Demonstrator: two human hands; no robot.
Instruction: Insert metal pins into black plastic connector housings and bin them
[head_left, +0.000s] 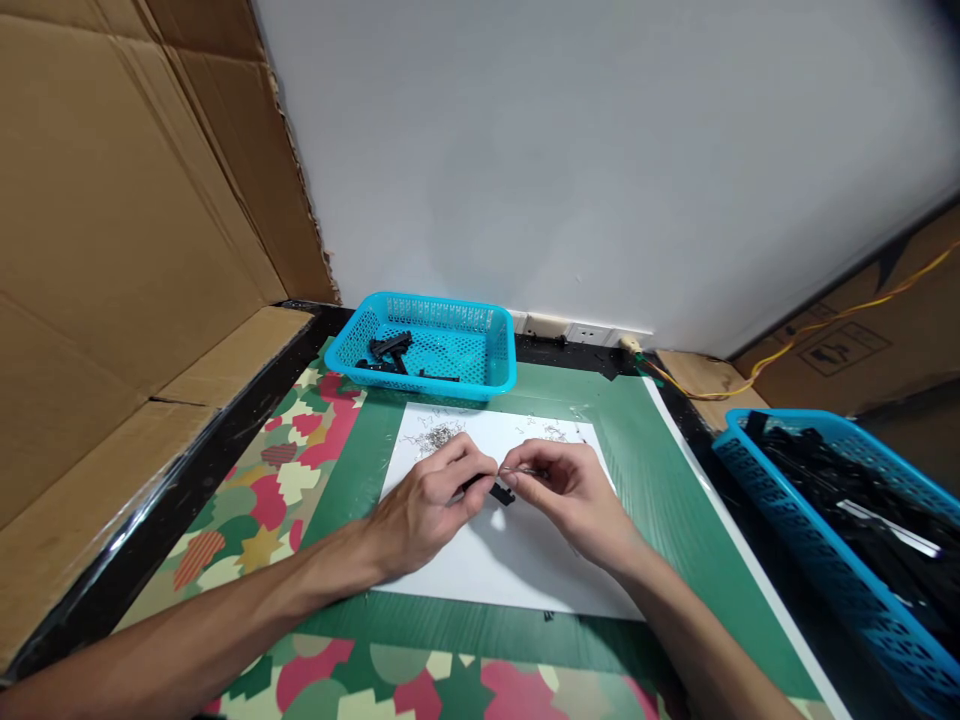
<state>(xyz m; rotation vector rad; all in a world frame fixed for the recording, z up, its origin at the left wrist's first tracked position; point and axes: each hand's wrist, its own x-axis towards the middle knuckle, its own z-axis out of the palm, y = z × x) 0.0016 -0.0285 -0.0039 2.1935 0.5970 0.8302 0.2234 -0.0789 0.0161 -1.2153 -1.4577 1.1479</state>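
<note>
My left hand (442,490) is closed around a small black plastic part (501,493), whose notched end sticks out past the fingers to the right. My right hand (574,490) pinches a thin metal piece (525,470), too small to name, with its tip against the left fingertips. Both hands are over a white sheet (517,560). Beyond the left hand lies a pile of tiny bent metal wire pieces (439,437). A looser scatter of similar pieces (555,432) shows behind the right hand.
A blue perforated basket (480,390) with several black parts stands at the back. Another blue basket (817,540), full of black parts, is at the right. Cardboard (127,200) borders the left. A yellow cable (787,345) runs from the wall sockets. A green mat (675,510) covers the table.
</note>
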